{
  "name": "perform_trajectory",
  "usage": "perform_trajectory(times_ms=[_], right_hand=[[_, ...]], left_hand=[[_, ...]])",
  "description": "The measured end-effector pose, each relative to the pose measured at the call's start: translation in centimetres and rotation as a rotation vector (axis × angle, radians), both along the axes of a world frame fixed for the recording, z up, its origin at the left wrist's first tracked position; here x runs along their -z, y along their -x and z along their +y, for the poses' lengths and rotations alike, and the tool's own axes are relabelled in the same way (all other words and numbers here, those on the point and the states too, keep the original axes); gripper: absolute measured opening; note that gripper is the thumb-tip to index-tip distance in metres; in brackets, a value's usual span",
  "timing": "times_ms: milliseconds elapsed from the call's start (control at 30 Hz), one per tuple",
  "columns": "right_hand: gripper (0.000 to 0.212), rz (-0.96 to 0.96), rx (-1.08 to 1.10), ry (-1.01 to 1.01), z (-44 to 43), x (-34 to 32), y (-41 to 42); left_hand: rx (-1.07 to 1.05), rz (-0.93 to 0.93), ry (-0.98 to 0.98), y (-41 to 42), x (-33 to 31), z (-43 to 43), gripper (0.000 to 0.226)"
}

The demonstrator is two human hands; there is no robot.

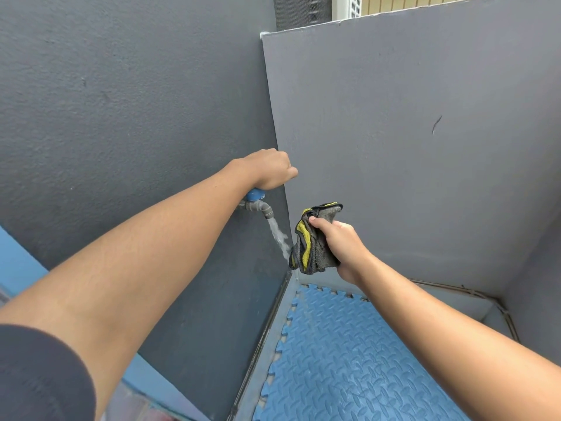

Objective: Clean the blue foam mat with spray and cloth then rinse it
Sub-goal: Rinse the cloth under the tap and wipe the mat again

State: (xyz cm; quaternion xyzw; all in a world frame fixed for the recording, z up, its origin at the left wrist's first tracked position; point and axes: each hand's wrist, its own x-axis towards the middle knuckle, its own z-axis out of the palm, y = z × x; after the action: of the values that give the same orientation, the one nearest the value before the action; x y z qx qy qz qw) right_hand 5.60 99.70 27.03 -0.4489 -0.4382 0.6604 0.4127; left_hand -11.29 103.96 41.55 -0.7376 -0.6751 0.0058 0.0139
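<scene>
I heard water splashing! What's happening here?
A person is wetting a cloth at a tap. The left hand grips the blue handle of the tap on the wall, and water pours from its spout. The right hand holds a grey and yellow cloth right at the stream. The mat lies on the floor below, in the corner, and looks wet.

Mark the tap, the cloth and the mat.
tap (256, 205): head view, on its grey body under the blue handle.
cloth (317, 253): head view, on the grey fold beside the yellow stripe.
mat (349, 360): head view, on its bare patterned top.
</scene>
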Motion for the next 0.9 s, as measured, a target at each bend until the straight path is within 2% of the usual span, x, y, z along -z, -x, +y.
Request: perform_trajectory(times_ms=[333, 467, 600, 700, 800, 833, 900], right_hand=[[0.029, -0.04, -0.012, -0.032, 0.1, 0.6, -0.3], [0.029, -0.062, -0.015, -0.044, -0.2, 0.6, -0.9], [0.027, -0.086, -0.017, -0.061, -0.3, 1.0, -2.4], [0.029, -0.115, -0.003, -0.04, -0.3, 2.7, -3.7], [0.02, -0.177, 0.017, 0.007, -1.1, 7.2, -4.6], [0.017, -0.224, 0.042, 0.01, -1.6, 9.3, -5.0], [0.013, -0.346, 0.075, 0.024, -2.7, 14.1, -5.8]], left_hand=[[-0.207, -0.096, 0.005, -0.3, 0.2, -0.4, 0.031], [-0.404, 0.085, -0.041, -0.6, 0.1, -0.3, 0.035], [-0.432, 0.207, -0.093, -2.0, 0.4, 0.2, 0.033], [-0.238, 0.213, -0.392, -3.2, 2.4, -0.9, 0.032], [0.164, -0.049, -0.686, -5.0, 8.0, -3.8, 0.03], [0.25, -0.137, -0.709, -5.6, 10.6, -4.8, 0.028], [0.281, -0.269, -0.602, -5.7, 17.3, -6.3, 0.024]])
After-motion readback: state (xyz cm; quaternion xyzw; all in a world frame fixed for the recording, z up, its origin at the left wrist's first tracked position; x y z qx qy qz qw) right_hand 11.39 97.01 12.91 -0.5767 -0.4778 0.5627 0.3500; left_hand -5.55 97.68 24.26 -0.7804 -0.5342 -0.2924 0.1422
